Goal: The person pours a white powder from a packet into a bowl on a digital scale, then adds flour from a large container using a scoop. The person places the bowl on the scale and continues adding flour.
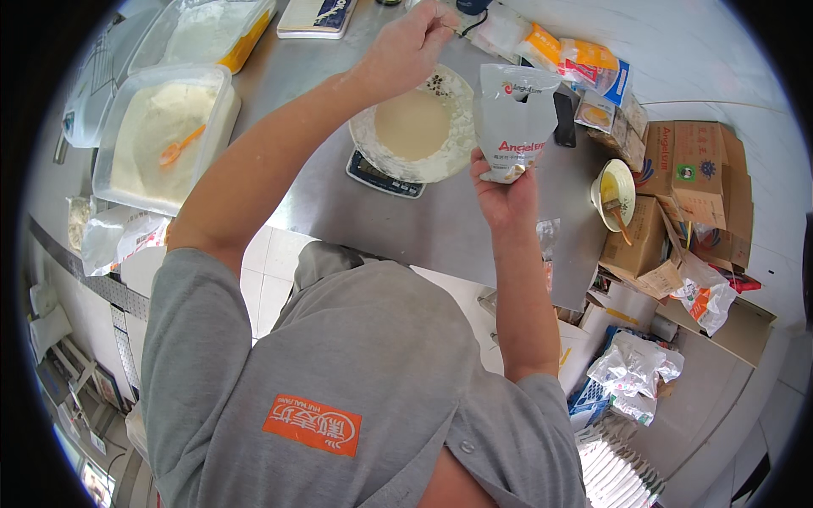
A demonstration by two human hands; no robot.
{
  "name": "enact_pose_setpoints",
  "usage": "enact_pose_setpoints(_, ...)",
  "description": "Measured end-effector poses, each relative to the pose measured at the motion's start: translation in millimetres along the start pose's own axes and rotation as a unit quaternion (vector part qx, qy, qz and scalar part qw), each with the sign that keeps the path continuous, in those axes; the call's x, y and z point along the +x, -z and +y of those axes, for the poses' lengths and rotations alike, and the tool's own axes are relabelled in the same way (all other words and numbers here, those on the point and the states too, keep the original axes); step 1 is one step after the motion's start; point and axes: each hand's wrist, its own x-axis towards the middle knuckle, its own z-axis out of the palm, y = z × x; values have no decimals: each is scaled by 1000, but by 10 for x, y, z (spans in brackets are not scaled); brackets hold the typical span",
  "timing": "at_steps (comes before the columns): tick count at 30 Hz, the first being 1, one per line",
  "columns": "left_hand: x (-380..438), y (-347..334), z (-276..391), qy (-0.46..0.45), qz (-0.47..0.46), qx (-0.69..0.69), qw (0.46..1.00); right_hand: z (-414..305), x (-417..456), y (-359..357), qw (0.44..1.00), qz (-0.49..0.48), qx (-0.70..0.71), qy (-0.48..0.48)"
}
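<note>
My right hand (508, 193) holds up a silver-white Angel yeast packet (516, 120) by its lower end, over the steel table. My left hand (413, 54) is raised over the far side of a plate, its fingers pinched together; I see nothing clear between them. The plate (456, 143) has a flour-dusted rim and a dark printed pattern. A smooth pale beige substance (411, 124) fills its middle; whether it is liquid or fine grains, I cannot tell. Beneath the plate is a digital kitchen scale (384, 181), its buttons partly showing at the front.
Left on the table (381, 222) stand a clear tub of flour (162, 140) with an orange scoop (181, 146) and a second tub (206, 32). At right are a dark phone (564, 119), several packets (587, 60), a bowl with a brush (614, 193) and cardboard boxes (686, 171).
</note>
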Motion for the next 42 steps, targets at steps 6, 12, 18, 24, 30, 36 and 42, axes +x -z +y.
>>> enact_pose_setpoints(6, -18, 31, 190, 7, -15, -71, 997, 128, 7, -89, 997, -7, 63, -41)
enact_pose_setpoints(12, -49, 89, 230, 39, -41, -82, 995, 48, -28, -128, 999, 5, -37, 30)
enact_pose_setpoints(18, -70, 83, 127, 34, -42, -56, 997, -1, -70, -173, 966, 86, -195, 149)
enact_pose_setpoints(24, -128, 74, 157, 41, -78, -62, 994, 2, -75, -123, 959, 78, -199, 185)
enact_pose_setpoints(30, -168, 85, 156, 47, -131, -32, 990, -8, -63, -140, 906, 101, -260, 317)
enact_pose_setpoints(36, -168, 33, 43, 2, -122, 3, 993, 46, -95, -257, 853, 174, -321, 374)
enact_pose_setpoints(42, -154, 33, 18, 21, -108, -13, 994, 3, -69, -110, 784, 164, -448, 398)
